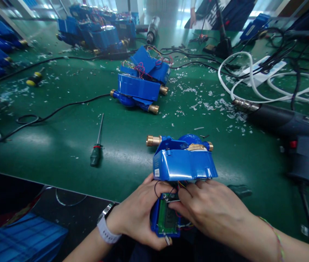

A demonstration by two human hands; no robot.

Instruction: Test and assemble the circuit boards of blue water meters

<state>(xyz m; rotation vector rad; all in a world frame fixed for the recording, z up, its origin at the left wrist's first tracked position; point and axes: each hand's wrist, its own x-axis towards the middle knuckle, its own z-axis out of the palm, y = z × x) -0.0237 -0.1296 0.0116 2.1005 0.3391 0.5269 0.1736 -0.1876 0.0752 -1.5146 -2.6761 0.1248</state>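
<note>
A blue water meter [185, 163] with brass ends lies tilted at the table's near edge. Just below it, my left hand [140, 211] wraps round a small blue housing [154, 222] that frames a green circuit board [167, 216]. The fingers of my right hand [211, 207] are bent and pressed together over the board's upper right, among thin coloured wires [183, 185] that run up under the meter. What those fingertips pinch is hidden.
A green screwdriver [96, 155] lies left, a heat gun [288, 120] right. Further back are another blue meter [139, 87], several more meters [99, 34], cables, plastic scraps and a yellow-black screwdriver [35, 78]. A person [225, 12] stands across the table. A blue crate [23, 236] is lower left.
</note>
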